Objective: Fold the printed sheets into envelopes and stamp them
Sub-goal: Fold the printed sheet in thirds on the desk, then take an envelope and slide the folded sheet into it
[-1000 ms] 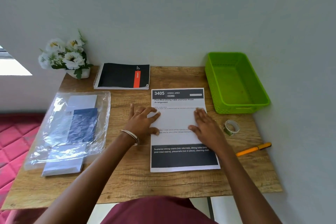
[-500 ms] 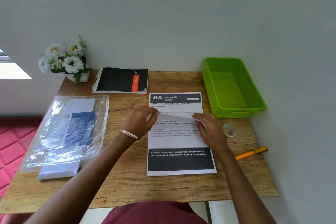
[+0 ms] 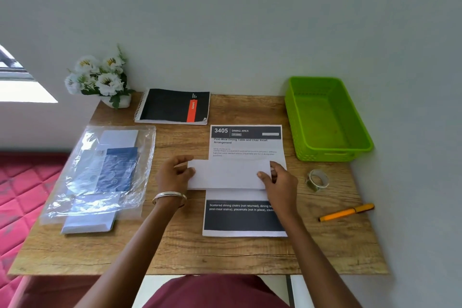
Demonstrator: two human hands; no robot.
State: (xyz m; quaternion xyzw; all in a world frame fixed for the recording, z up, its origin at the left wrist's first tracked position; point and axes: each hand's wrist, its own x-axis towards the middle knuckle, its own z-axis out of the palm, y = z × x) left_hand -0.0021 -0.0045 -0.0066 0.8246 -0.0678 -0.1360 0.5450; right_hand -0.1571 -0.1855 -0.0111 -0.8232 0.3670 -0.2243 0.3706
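Note:
A printed sheet (image 3: 246,142) headed "3405 Dining Area" lies flat on the wooden table (image 3: 175,250). Across its middle sits a blank white, envelope-sized piece of paper (image 3: 227,174), reaching past the sheet's left edge. My left hand (image 3: 175,177) pinches its left end and my right hand (image 3: 280,182) pinches its right end. Whether it is an envelope or a folded sheet I cannot tell. A clear plastic bag (image 3: 100,172) with white and blue envelopes lies at the left.
A green plastic basket (image 3: 332,156) stands at the back right against the wall. A tape roll (image 3: 317,179) and an orange pen (image 3: 346,212) lie right of the sheet. A black notebook (image 3: 172,106) and a flower pot (image 3: 100,77) sit at the back.
My hands went from lying flat on the printed sheet to pinching the ends of a white piece of paper, which now spans the sheet's middle.

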